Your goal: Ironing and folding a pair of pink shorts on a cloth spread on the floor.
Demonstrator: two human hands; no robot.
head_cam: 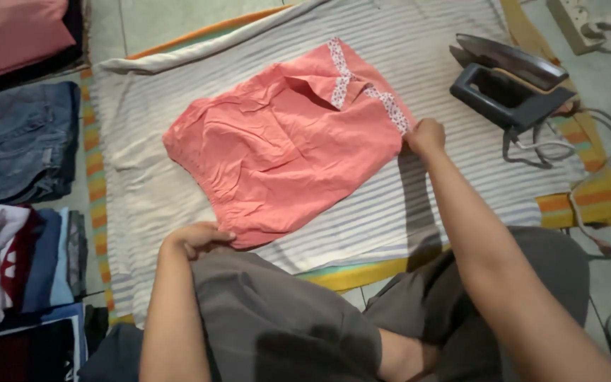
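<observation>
1. Pinched between my right hand's point(426, 136) fingers is the far corner of the coral-pink cotton garment with a floral-print trim band point(288, 145); my left hand point(196, 238) is curled closed on its near hem.
2. Garment lies flat, spread across the grey-and-white striped ironing cloth point(461, 191), roughly centred, hem toward me.
3. Creases remain visible near the upper fold and along the left edge.
4. Judgement: for a good result I should pull both held edges evenly apart, keeping tension level, so the fabric lies taut without skewing the trim.
5. Dark grey electric iron point(507, 81) stands tilted at the cloth's right edge, well apart from both hands; its cord trails toward the floor.
</observation>
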